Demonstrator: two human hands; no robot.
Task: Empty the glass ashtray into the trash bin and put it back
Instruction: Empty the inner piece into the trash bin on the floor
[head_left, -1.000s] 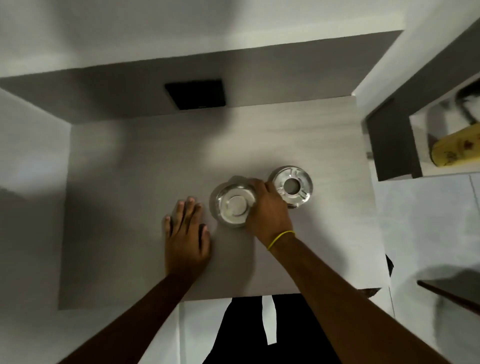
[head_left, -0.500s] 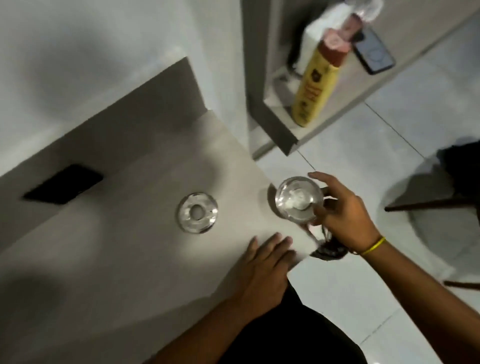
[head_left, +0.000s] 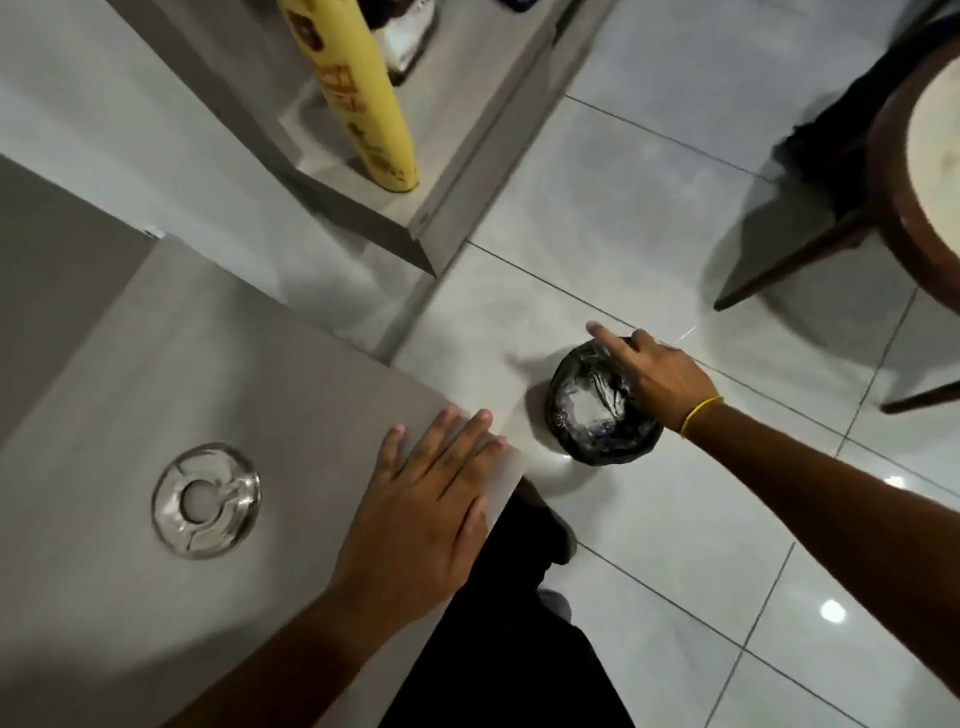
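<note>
The small round trash bin lined with a black plastic bag (head_left: 605, 410) stands on the pale tiled floor (head_left: 675, 545), just off the corner of the grey worktop (head_left: 208, 395). The right hand (head_left: 660, 376), a thin yellow band (head_left: 700, 414) at its wrist, reaches down over the bin's mouth. A clear round glass ashtray (head_left: 589, 402) seems to sit under that hand, directly above the bin's opening, though glass and crinkled liner blur together and I cannot tell how far it is tipped. The forefinger points out straight while the other fingers curl down toward the ashtray; whether they actually clasp it I cannot make out. Holding it right over the opening would keep the ash from spilling on the floor.

The left hand (head_left: 426, 509) lies flat, fingers spread, on the worktop's corner nearest the bin, probably bracing the lean. A second clear glass ashtray with a round centre (head_left: 206, 500) rests on the worktop, well away from the bin. I judge the emptying is underway; returning it remains.
</note>
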